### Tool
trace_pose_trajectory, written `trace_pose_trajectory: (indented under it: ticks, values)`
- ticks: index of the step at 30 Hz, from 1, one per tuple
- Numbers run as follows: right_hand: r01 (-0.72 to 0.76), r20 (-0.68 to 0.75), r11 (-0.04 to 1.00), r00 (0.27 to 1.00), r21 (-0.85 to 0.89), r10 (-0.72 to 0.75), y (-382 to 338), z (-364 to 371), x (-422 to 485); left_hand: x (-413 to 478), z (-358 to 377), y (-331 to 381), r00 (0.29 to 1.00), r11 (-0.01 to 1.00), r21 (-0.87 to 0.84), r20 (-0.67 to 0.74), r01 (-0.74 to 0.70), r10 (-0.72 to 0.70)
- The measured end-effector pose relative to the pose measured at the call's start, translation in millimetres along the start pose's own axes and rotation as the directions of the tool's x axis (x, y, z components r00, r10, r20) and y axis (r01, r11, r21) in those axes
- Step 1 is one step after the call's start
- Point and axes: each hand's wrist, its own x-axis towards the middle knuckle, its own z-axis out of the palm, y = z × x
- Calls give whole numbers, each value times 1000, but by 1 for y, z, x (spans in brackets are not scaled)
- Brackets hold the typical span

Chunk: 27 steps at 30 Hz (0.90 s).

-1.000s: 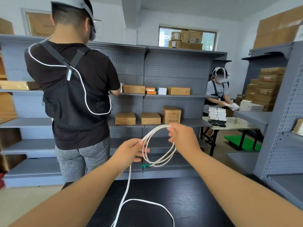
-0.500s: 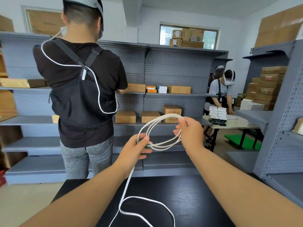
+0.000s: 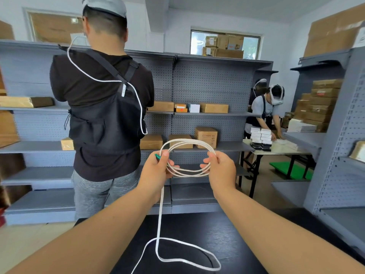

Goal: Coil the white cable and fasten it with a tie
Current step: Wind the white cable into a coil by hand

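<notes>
Higher than earlier, we are holding the thin white coiled cable (image 3: 187, 142), left hand (image 3: 156, 173) and right hand (image 3: 222, 173) pinching opposite sides; we should be keeping loops equal and slack untwisted.

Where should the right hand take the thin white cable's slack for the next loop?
Probably pinch the thin white cable on its straight run just below the left hand, coming from the right: it hangs free and vertical there, but lower it lies flat on the black table.
</notes>
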Motion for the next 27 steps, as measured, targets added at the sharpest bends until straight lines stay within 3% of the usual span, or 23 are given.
trace_pose_trajectory:
  ticks: [5, 11, 21, 27]
  values:
    - [-42, 34, 999, 998, -27, 43, 9, 6, -7, 6, -3, 3, 999, 991, 132, -29, -10, 14]
    - [-82, 22, 996, 996, -37, 83, 15, 9, -9, 5, -9, 13, 987, 973, -180, 101, 142, -125]
    - [-128, -2, 992, 992, 6, 128, 15, 8, -11, 8, -19, 7, 977, 989, -125, 207, 81, -54]
    - [-105, 15, 994, 994, -4, 105, 13, 9, -14, 9, -21, 7, 995, 984, -156, 75, 84, -73]
